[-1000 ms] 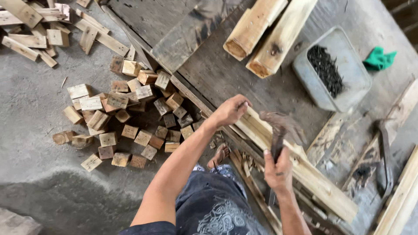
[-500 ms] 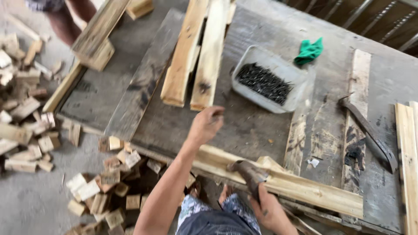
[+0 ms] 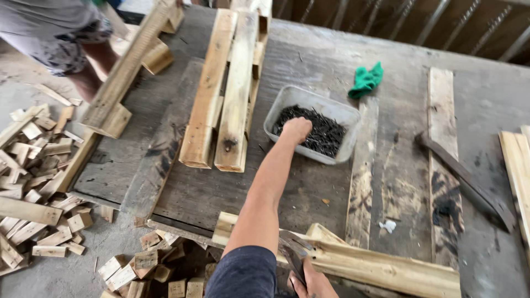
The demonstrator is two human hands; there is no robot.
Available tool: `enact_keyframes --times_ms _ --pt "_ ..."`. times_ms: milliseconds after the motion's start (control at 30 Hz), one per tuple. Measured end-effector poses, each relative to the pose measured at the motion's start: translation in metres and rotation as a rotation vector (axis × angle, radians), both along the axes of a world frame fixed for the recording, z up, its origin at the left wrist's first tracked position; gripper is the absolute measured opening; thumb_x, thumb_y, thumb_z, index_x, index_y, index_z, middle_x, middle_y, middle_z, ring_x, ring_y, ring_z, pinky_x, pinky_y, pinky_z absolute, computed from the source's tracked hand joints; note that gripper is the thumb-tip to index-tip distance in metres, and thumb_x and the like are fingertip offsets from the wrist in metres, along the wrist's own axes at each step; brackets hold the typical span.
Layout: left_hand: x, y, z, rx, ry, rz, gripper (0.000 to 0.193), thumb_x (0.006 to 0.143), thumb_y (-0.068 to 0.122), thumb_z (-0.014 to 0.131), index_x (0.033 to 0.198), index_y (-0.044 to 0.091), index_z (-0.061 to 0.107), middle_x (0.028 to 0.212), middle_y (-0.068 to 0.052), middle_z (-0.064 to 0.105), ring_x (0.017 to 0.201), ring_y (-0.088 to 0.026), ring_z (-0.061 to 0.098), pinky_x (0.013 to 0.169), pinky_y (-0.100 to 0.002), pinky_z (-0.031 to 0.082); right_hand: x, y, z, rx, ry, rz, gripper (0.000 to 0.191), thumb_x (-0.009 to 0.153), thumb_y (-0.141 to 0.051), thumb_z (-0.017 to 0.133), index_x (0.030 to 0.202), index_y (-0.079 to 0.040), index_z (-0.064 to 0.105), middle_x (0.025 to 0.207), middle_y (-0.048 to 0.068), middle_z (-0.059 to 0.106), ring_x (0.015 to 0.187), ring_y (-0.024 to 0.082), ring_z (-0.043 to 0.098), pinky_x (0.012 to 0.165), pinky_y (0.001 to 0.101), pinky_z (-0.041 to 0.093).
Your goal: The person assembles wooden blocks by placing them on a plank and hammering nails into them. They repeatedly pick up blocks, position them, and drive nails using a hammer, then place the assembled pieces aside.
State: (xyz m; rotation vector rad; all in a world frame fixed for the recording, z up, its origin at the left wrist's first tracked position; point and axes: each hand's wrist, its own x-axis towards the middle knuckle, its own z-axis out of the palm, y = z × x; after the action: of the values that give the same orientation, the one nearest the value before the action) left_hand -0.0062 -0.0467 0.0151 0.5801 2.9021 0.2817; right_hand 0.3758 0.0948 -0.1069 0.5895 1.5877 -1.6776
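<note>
Dark nails [image 3: 326,135] are grasped at by the left hand [image 3: 296,129], its fingers curled down into the grey plastic tub [image 3: 287,102]; whether any are pinched cannot be told. Just left of it, a pair of joined wooden slats [image 3: 221,99] is laid. Near the body, a hammer [image 3: 292,255] is gripped by the right hand [image 3: 313,281] beside a pale beam [image 3: 386,270].

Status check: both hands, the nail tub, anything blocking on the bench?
Left hand down in the grey tub, on the dark nails. Right hand gripping hammer at bench edge. Nothing between arm and tub.
</note>
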Motion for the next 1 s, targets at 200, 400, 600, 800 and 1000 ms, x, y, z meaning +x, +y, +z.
enact_keyframes --times_ms 200,400,600,800,1000 --pt "0.017 -0.026 0.021 0.469 0.177 0.226 0.025 0.083 0.0 0.064 0.102 0.011 0.076 0.101 -0.018 0.073 0.097 -0.039 0.069 0.079 -0.05 0.054 0.002 0.006 -0.013 0.232 0.082 0.199 0.054 0.103 -0.038 0.05 0.131 0.006 0.039 0.078 0.01 0.072 0.063 0.015 0.063 0.059 0.0299 0.049" --pt "0.108 -0.101 0.041 0.991 0.282 0.348 0.023 0.086 0.0 0.066 0.108 0.005 0.065 0.09 -0.017 0.069 0.081 -0.028 0.069 0.072 -0.041 0.056 0.022 0.001 0.037 0.011 0.998 0.186 0.028 0.105 -0.015 0.061 0.124 0.004 0.054 0.092 0.021 0.071 0.086 0.024 0.058 0.072 0.0316 0.045" --pt "0.289 -0.187 -0.003 0.932 0.053 0.393 0.021 0.093 0.003 0.07 0.113 0.004 0.064 0.106 -0.014 0.069 0.091 -0.021 0.072 0.078 -0.035 0.06 0.029 -0.01 0.07 0.521 0.483 0.348 0.025 0.093 -0.019 0.067 0.1 -0.002 0.049 0.064 0.016 0.061 0.057 0.022 0.057 0.054 0.0402 0.046" --pt "0.356 -0.177 -0.045 0.946 0.143 0.304 0.024 0.092 0.001 0.071 0.116 0.004 0.07 0.113 -0.014 0.071 0.1 -0.026 0.071 0.084 -0.037 0.059 0.037 -0.015 0.07 0.605 0.713 0.328 0.026 0.092 -0.017 0.067 0.105 -0.002 0.051 0.067 0.019 0.058 0.061 0.027 0.057 0.058 0.0391 0.048" --pt "0.363 -0.181 -0.072 1.15 -0.031 0.409 0.014 0.097 0.004 0.071 0.11 0.007 0.07 0.1 -0.008 0.076 0.089 -0.017 0.076 0.076 -0.03 0.063 0.044 -0.023 0.068 0.629 0.708 0.284 0.026 0.093 -0.017 0.068 0.105 -0.001 0.051 0.069 0.016 0.06 0.062 0.026 0.06 0.059 0.0386 0.048"
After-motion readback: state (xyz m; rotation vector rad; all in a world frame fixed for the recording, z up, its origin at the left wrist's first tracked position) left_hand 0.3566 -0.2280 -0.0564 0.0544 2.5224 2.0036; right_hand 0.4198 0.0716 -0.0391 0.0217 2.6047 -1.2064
